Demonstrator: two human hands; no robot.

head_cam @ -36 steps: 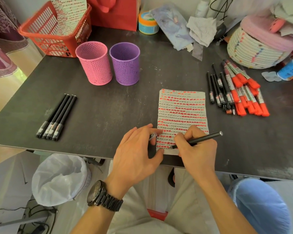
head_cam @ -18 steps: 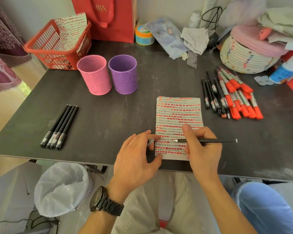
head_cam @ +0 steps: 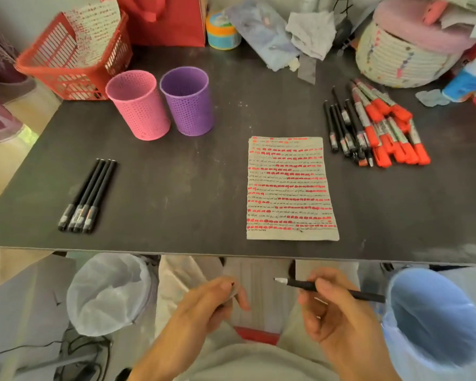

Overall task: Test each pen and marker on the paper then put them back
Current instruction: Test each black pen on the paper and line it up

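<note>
Below the table edge (head_cam: 149,251), right hand (head_cam: 338,314) pinches a pen (head_cam: 302,285), left hand (head_cam: 204,306) curls round a grey piece (head_cam: 233,290). Paper (head_cam: 290,188) sits just inside.

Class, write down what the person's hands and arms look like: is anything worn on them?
The left hand and right hand are bare: no gloves, no rings visible. Both forearms are bare to the picture's edge, with no sleeve, watch or bracelet showing.

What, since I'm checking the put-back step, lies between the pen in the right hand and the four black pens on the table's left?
Nothing visible. The pen in the right hand is short of the table's near edge. The tabletop toward the four black pens is bare, and the paper lies off that line.
</note>
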